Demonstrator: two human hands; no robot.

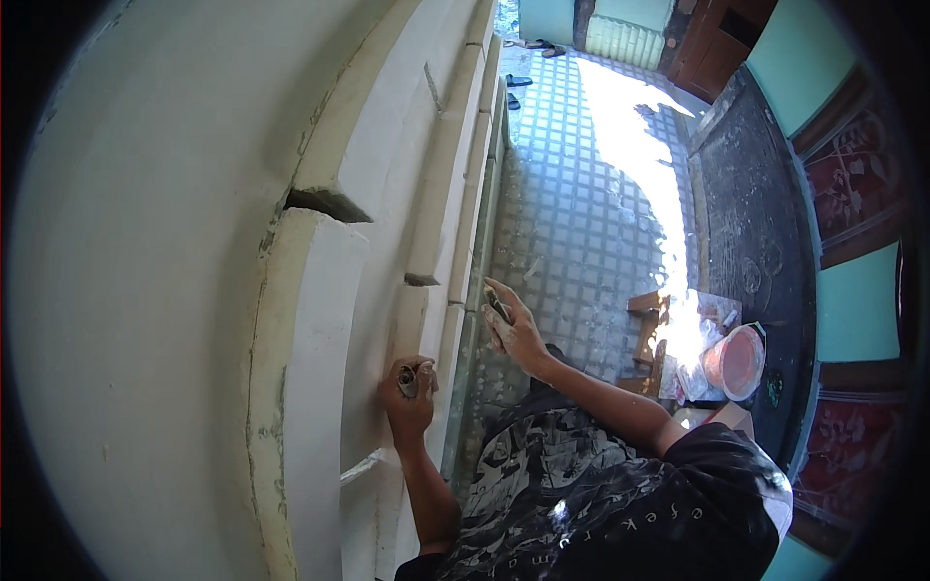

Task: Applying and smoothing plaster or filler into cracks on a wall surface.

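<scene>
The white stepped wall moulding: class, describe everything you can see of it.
The white stepped wall moulding runs along the wall in several plaster-like ridges. It looks matt and unfinished, with rough greenish-grey edges and dark gaps where sections meet. The left hand presses a small grey object against one ridge; the right hand hovers beside its outer edge.

Your left hand (407, 402) presses a small grey pad (408, 380) against the white stepped wall moulding (426, 223). Your right hand (513, 329) hovers just beside the moulding, gripping a small tool (498, 306). An orange bucket (736, 361) sits well apart on the tiled floor (572, 194).
</scene>
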